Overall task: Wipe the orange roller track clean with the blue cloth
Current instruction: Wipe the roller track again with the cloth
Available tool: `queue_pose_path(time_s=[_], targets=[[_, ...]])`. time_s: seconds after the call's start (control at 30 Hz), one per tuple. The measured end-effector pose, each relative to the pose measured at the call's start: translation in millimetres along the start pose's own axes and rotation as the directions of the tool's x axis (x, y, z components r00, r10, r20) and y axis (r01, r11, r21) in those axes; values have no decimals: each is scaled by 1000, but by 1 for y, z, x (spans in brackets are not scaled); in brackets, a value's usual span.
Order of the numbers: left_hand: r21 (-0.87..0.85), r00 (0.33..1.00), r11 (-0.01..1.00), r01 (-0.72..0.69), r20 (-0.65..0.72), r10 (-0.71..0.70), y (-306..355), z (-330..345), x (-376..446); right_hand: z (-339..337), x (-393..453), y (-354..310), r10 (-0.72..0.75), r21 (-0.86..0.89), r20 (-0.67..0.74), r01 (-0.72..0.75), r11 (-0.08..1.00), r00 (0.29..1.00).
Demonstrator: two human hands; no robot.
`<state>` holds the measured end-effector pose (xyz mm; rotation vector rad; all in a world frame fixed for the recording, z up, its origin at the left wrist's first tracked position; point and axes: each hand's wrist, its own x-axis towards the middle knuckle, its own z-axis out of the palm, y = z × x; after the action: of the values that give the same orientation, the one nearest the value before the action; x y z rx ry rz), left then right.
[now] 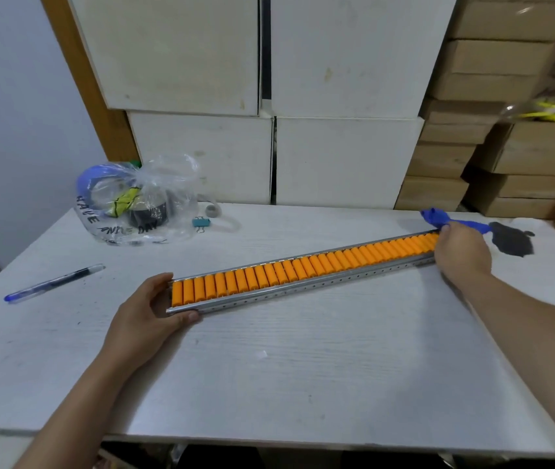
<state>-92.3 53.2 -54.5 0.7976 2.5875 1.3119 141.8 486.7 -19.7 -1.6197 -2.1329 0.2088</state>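
A long orange roller track (303,267) in a metal channel lies slanted across the white table (286,360), from near left to far right. My left hand (149,308) grips its near left end, thumb on the front rail. My right hand (462,250) rests on the far right end, closed on the blue cloth (438,218). Parts of the cloth stick out behind and to the right of the fingers. The track's right tip is hidden under that hand.
A clear plastic bag (137,201) with tape rolls sits at the back left, a teal binder clip (201,222) beside it. A blue pen (54,282) lies at the left. A dark stain (513,243) marks the table's right. White boxes (269,113) and cardboard cartons stand behind.
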Motion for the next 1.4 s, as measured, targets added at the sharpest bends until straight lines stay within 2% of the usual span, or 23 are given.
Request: queue_pose_path(time_s=[0.07,0.17,0.23,0.3,0.4,0.5,0.63,0.7,0.9,1.0,1.17,1.33,1.4], targets=[[-3,1000,1000,6,3,-6,1,0,-1,-3,-20,-21,-134,150,-61,141,979,989],[-16,1000,1000,5,4,-5,2,1,-2,-6,-68,-67,-337,390,-45,328,860,940],[-29,1000,1000,2,7,-2,3,-1,-3,-6,-110,-103,-469,522,10,396,755,883],[-40,1000,999,3,12,-3,7,1,-4,-5,-151,-133,-621,581,52,482,656,782],[-47,1000,999,8,15,-7,7,0,-5,1,-208,-174,-801,597,83,614,516,593],[-113,1000,993,30,7,-29,8,-1,-5,11,-245,-207,-893,607,71,691,392,444],[-145,998,987,64,-9,-66,5,-1,-4,31,-263,-224,-953,521,100,801,295,286],[-176,997,981,81,-5,-83,3,-1,-3,39,-262,-219,-958,461,120,840,285,259],[-84,997,994,65,-23,-67,-2,0,-1,31,-231,-184,-919,339,104,855,392,380],[-53,999,998,45,-17,-46,-6,0,0,25,-206,-154,-879,316,113,822,475,464],[-26,999,1000,18,-30,-19,-11,0,2,17,-157,-97,-762,256,153,719,646,630],[-9,1000,1000,0,-32,0,-11,2,3,6,-99,-43,-566,139,145,549,824,812],[1,999,1000,-6,-33,6,-10,3,3,-3,-78,-26,-499,56,156,497,866,852]])
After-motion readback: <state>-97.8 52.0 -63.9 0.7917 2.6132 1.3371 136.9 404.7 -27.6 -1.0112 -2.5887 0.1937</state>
